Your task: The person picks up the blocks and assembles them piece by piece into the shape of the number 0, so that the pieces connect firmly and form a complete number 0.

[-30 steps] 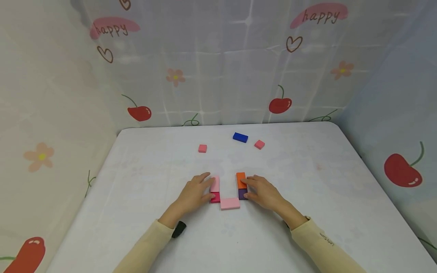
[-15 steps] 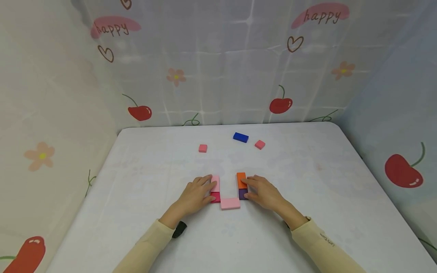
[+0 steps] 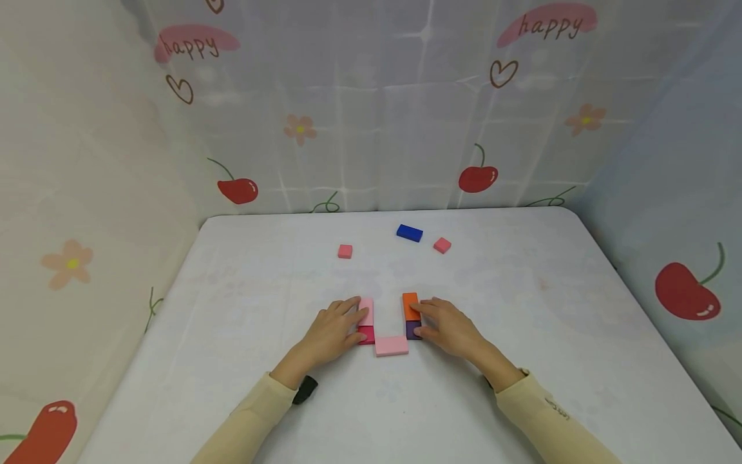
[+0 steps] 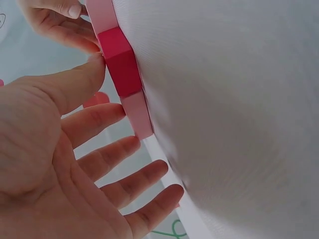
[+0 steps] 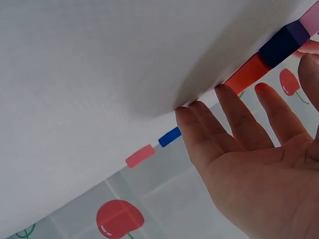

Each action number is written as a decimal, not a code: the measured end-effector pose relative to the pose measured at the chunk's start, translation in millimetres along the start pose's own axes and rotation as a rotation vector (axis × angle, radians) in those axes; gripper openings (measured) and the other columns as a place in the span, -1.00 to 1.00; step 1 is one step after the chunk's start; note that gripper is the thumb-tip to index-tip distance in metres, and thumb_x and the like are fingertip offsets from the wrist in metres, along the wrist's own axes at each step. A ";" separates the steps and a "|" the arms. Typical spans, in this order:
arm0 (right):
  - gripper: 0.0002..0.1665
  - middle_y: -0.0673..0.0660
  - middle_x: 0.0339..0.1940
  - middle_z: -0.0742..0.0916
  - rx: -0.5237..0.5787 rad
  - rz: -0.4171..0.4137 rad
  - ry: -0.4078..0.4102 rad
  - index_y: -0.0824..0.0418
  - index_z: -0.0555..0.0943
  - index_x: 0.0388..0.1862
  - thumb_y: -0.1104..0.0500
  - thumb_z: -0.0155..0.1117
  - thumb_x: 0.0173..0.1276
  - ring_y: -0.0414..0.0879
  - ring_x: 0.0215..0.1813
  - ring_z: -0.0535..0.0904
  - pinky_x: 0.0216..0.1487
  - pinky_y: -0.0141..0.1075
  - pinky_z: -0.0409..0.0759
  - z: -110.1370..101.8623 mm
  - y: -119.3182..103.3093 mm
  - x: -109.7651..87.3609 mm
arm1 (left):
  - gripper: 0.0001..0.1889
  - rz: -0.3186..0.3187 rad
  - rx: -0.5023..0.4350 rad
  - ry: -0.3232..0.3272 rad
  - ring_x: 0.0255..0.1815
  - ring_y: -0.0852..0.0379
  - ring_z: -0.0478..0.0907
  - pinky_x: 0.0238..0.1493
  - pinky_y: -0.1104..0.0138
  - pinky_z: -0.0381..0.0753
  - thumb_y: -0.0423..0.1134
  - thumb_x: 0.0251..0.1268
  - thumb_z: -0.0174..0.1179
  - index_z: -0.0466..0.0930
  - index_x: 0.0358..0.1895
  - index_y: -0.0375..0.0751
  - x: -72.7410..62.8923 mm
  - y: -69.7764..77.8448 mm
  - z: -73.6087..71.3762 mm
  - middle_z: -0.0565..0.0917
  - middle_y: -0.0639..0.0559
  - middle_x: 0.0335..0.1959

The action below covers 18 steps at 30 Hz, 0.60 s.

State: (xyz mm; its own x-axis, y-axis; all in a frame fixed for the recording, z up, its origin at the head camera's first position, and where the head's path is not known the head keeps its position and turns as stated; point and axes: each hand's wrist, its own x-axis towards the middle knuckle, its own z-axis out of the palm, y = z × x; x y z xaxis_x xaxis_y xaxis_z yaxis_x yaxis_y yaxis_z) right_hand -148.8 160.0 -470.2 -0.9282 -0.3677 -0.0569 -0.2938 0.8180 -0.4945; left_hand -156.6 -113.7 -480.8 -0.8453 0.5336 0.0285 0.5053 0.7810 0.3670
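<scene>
My left hand [image 3: 329,330] lies along the left side of a U of blocks. Its index finger touches a light pink block [image 3: 368,305], and its thumb touches the crimson block [image 4: 123,64] in front of that one. In the left wrist view its fingers are spread and nearly straight. On the other side my right hand [image 3: 451,328] has a fingertip on an orange block [image 3: 409,301] and the thumb at a dark purple block [image 3: 411,327]. Those fingers are extended, not curled round anything. A second light pink block [image 3: 391,347] lies crosswise at the near end, between both rows.
Farther back on the white table [image 3: 278,270] lie a blue block [image 3: 409,233] and two small coral-pink blocks, one on the left [image 3: 344,251] and one on the right [image 3: 442,245]. A patterned curtain [image 3: 371,129] hangs behind the table's far edge.
The fingers of my left hand have drawn closer together and settled beside the light pink block. My right hand and the blocks stay in place.
</scene>
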 end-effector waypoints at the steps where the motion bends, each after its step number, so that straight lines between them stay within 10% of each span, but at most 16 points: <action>1: -0.39 0.26 0.28 0.59 0.014 -0.003 0.001 0.22 0.51 0.32 0.08 0.35 0.31 0.26 0.40 0.38 0.35 0.16 0.35 -0.9 0.1 0.5 | -0.44 0.003 -0.001 0.002 0.28 -0.19 0.39 0.04 -0.05 0.47 -0.09 0.25 0.32 0.51 0.31 -0.14 0.1 0.1 -0.4 0.39 -0.17 0.39; 18: -0.45 0.33 0.35 0.51 0.123 0.264 0.193 0.21 0.45 0.38 0.07 0.18 0.46 0.27 0.36 0.39 0.34 0.15 0.37 -59.3 55.6 71.7 | -0.44 -0.017 0.001 -0.015 0.30 -0.17 0.37 0.07 -0.03 0.46 -0.06 0.26 0.31 0.50 0.32 -0.12 -0.4 0.0 -2.2 0.38 -0.15 0.41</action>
State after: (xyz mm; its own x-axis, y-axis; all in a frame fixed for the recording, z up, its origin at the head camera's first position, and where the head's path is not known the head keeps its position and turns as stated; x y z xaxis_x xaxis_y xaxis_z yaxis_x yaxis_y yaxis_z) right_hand -245.3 205.4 -450.3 -0.9980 -0.0504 -0.0373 -0.0190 0.8099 -0.5862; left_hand -156.7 -114.6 -478.7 -0.8513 0.5247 0.0079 0.4906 0.7904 0.3667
